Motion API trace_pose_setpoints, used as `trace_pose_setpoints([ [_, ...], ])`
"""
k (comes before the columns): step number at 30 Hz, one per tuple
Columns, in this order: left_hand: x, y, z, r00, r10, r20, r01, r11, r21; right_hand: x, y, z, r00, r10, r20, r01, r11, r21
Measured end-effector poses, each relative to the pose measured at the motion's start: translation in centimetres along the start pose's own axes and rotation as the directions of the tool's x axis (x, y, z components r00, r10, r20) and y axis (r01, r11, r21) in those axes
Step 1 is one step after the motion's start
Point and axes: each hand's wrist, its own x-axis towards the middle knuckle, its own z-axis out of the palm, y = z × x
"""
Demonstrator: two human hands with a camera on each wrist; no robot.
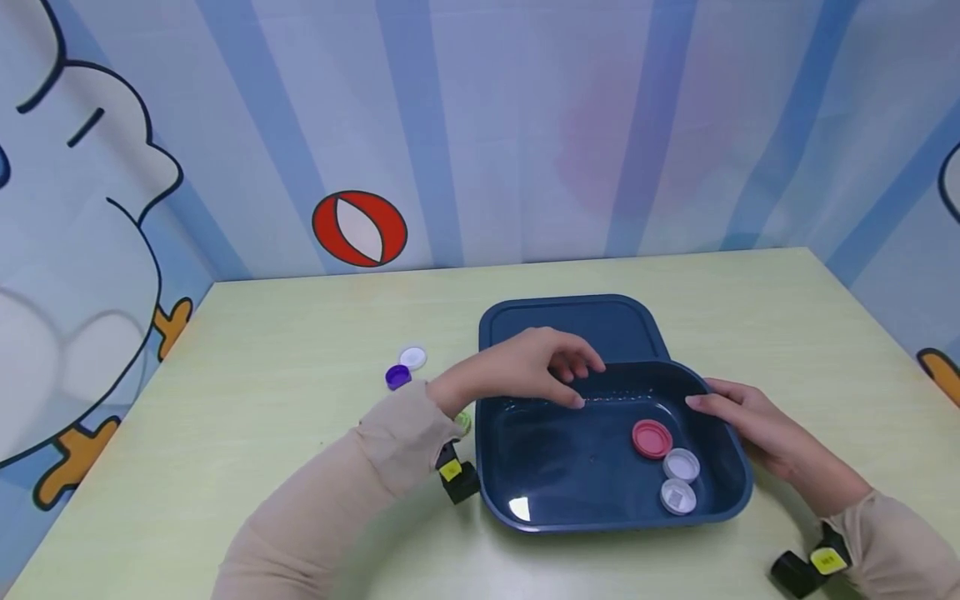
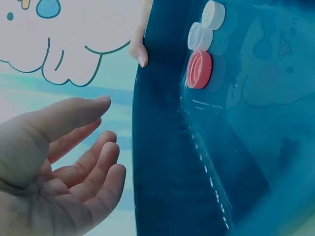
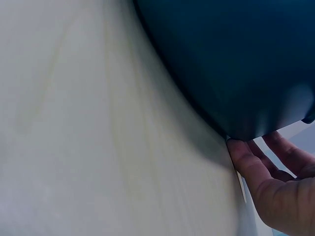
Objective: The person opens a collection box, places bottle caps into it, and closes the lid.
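A dark blue plastic box (image 1: 555, 467) sits on the table. Inside it, toward the right, lie a red bottle cap (image 1: 652, 439) and two white bottle caps (image 1: 681, 465), close together. My right hand (image 1: 761, 429) grips the box's right end, thumb over the rim and fingers against the outer wall, as the right wrist view also shows. Above the back of the box hovers my left hand (image 1: 536, 367), fingers loosely bent and nothing between them. The left wrist view shows that same hand (image 2: 69, 172) beside the box wall, its palm bare.
Behind the box lies a dark blue lid (image 1: 573, 321), partly hidden by the left hand and the box. Left of the box are a white cap (image 1: 412, 358), a purple cap (image 1: 397, 377) and a green piece (image 1: 464, 422) mostly covered by the left wrist. A patterned curtain backs the table.
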Motion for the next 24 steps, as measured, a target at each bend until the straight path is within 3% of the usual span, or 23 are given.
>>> trace_pose_setpoints([
  [17,-3.4,-2.5,-1.9,0.991,-0.097,-0.092,0.084,0.987,-0.134,-0.1,0.1,-0.1,1.000,0.003,0.002,-0.003,1.000,0.010],
  [24,-4.9,-3.4,-2.5,0.977,-0.154,-0.144,0.125,0.974,-0.190,-0.1,0.0,-0.1,1.000,0.014,-0.002,-0.014,1.000,0.005],
])
